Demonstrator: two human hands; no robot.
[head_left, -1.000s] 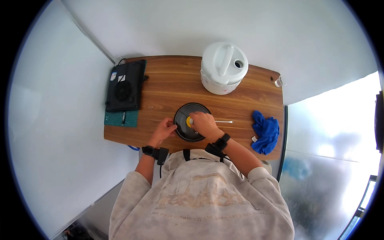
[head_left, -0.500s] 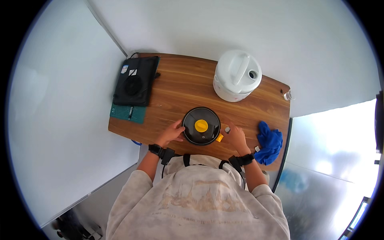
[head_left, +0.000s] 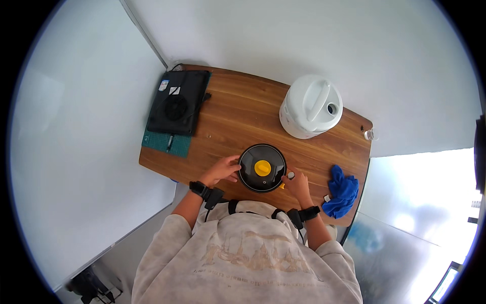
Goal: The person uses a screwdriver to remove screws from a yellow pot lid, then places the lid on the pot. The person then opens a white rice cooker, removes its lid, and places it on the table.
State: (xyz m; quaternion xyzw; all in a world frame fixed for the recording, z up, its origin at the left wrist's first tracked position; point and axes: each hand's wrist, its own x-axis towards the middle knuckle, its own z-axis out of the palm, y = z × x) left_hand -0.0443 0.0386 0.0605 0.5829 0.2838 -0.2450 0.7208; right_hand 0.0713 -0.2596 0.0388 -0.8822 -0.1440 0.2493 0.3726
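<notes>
Two hands flank a round black lid with a yellow knob at its middle; it lies flat on the wooden table, close to the near edge and right in front of you. Your left hand rests at the lid's left rim with the fingers curled loosely against it, touching rather than clamping. Your right hand sits at the lid's right, near rim, its fingertips pinched around a small pale object just beside the rim; what that object is cannot be made out. Both wrists carry dark bands. Farther right, near the table's right edge, lies a crumpled blue cloth. Beyond the lid, toward the far right, stands a white rice cooker with its top closed. At the far left corner a black flat appliance lies on a green mat.
</notes>
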